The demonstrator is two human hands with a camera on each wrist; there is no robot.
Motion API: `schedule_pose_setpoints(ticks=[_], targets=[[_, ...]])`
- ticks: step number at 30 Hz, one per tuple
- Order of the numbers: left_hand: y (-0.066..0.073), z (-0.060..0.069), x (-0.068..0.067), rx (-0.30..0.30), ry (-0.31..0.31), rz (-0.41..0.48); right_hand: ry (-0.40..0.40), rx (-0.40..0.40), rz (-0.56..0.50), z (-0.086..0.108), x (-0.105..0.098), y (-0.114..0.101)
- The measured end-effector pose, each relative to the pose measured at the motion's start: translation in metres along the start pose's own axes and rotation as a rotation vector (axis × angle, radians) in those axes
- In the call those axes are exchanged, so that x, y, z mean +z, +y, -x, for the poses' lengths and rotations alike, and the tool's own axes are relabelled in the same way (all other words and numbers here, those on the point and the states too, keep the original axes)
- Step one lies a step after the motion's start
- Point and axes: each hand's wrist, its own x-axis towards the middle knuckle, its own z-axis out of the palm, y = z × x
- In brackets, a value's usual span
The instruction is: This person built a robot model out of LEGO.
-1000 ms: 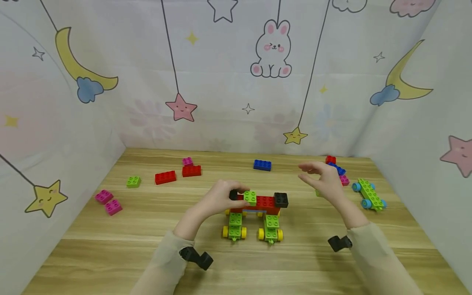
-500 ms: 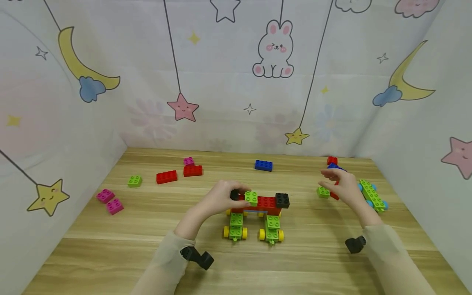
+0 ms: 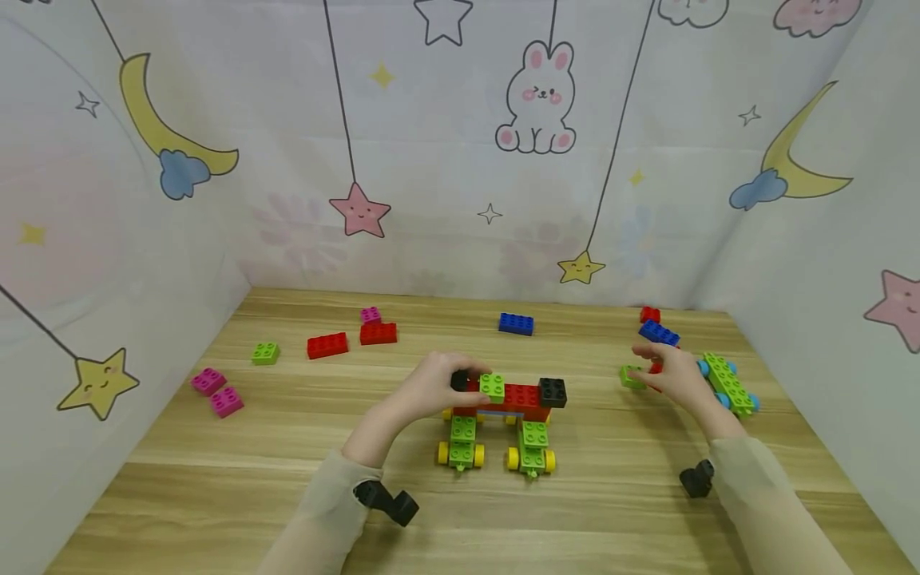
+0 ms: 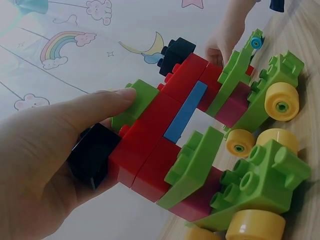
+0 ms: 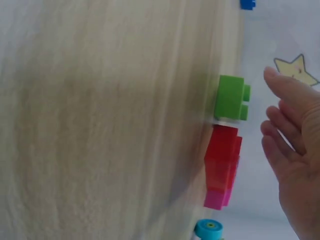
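In the head view my left hand point(image 3: 434, 387) pinches a light green brick point(image 3: 492, 386) on top of a built block vehicle. Its thumb lies against that brick in the left wrist view. The vehicle has a red brick beam point(image 3: 522, 395), a black brick point(image 3: 553, 392) at each end, and green wheeled bases point(image 3: 532, 459) with yellow wheels. My right hand point(image 3: 676, 379) hovers over the right side of the table, fingers relaxed and holding nothing. Near its fingertips, apart from them, are a loose green brick point(image 5: 230, 97) and a red brick point(image 5: 221, 155), partly hidden in the head view.
A green base with blue wheels point(image 3: 729, 385) stands right of my right hand. Behind it lie a blue brick point(image 3: 659, 333) and a small red brick point(image 3: 650, 315). Another blue brick point(image 3: 516, 323) is at the back. Red bricks point(image 3: 327, 346) and pink bricks point(image 3: 226, 402) lie to the left.
My right hand has moved to the right and a little lower, bringing the loose green brick into full sight and then partly close to its fingertips. My left hand stays on the vehicle.
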Motion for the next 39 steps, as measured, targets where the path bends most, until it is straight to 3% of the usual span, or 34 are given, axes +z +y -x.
schedule_pose_setpoints(ticks=[7, 14, 23, 33, 39], targets=[[0.000, 0.000, 0.000, -0.009, -0.002, 0.018, -0.030, -0.052, 0.060, -0.003, 0.006, 0.008], [0.001, 0.001, 0.000, -0.013, -0.005, 0.016, -0.077, -0.047, 0.087, -0.007, 0.010, 0.009], [0.002, 0.001, -0.001, -0.023, -0.013, 0.024, -0.072, -0.054, 0.113, -0.010, 0.013, 0.012], [0.003, 0.001, -0.001, -0.027, -0.015, 0.027, -0.051, -0.106, 0.001, -0.010, 0.021, -0.001], [0.001, 0.001, -0.001, -0.030, -0.021, 0.030, -0.028, -0.128, -0.013, -0.012, 0.030, -0.006]])
